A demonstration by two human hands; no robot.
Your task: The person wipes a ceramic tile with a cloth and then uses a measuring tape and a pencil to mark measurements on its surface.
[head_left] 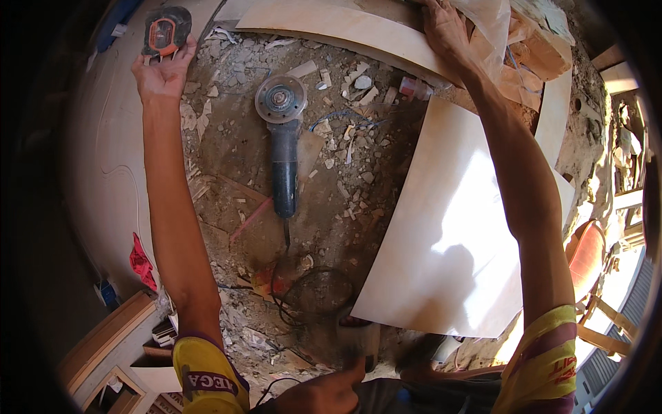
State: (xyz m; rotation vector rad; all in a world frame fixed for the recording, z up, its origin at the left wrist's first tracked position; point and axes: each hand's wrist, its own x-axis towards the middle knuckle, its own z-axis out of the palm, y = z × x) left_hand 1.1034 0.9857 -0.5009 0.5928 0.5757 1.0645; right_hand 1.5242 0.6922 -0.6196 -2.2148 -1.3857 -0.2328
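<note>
In my left hand [163,76], at the upper left, is a black-and-orange tape measure [165,26]. My right hand [448,34] reaches to the top edge, fingers curled at the end of a long pale tile strip [345,21] beside crumpled plastic and cardboard [534,48]; what its fingertips grip is unclear. An angle grinder [284,165] lies between my arms, disc upward, its cord coiled below. A large white tile sheet [434,228] lies under my right forearm.
Rubble [345,152] covers the ground. A pale panel [103,159] runs along the left, with a red cloth [141,262]. Wooden frames [110,352] are at lower left, an orange object [579,262] at right. What looks like another person's hand [324,390] is at bottom centre.
</note>
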